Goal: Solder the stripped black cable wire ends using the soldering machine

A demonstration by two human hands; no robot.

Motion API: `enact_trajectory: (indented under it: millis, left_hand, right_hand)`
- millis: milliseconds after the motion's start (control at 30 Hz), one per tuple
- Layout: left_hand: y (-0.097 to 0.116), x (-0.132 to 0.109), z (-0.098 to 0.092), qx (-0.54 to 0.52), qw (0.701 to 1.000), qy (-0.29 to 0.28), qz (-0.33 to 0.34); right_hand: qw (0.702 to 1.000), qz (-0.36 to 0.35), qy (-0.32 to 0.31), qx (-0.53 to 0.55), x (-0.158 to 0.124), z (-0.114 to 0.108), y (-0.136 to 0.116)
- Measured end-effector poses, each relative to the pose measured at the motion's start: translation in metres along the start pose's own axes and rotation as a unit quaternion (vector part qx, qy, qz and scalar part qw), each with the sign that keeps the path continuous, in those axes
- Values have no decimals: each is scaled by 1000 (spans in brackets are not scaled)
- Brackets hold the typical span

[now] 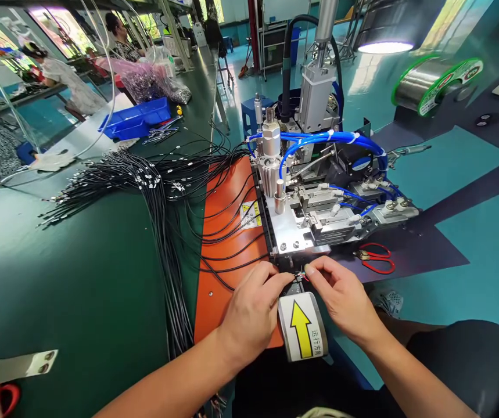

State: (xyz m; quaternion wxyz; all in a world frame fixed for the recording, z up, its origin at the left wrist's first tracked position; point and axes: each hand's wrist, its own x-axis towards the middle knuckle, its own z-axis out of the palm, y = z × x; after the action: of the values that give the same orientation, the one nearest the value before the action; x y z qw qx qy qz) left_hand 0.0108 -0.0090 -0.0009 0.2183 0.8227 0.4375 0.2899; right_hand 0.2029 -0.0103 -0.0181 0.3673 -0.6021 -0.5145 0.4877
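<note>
I look down on a green table with a small metal soldering machine at its middle, and I place everything else from that machine. My two hands meet at its near edge. The left hand is curled, its thumb and forefinger pinched on a thin black cable end. The right hand is also curled, its fingertips pinched on the same cable end from the other side, where tiny coloured wire tips show; I cannot tell how firmly either hand grips. The cable end lies between the two hands, touching both, right at the machine's front slot, so neither hand is nearer. Its long axis seems to run toward me, away from the machine, but most of it is hidden under my fingers.

Just below the hands sits a curved guard with a yellow arrow label pointing at the machine. Left of the machine lies an orange plate, and beyond it a big bundle of black cables. Right of the machine rest red scissors. Behind it, to the right, hangs a solder spool.
</note>
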Motion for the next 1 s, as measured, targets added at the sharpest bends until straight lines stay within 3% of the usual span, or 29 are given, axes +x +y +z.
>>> enact_trajectory:
  millis: [433, 700, 1000]
  left_hand:
    - [3, 0, 0, 20, 1000, -1, -12]
    - [5, 3, 1, 100, 995, 9, 5]
    - [2, 2, 2, 113, 993, -4, 31]
  right_hand:
    - [1000, -2, 6, -6, 0, 1, 0]
    - [999, 0, 29, -23, -2, 4, -1]
    - [999, -8, 50, -15, -5, 11, 7]
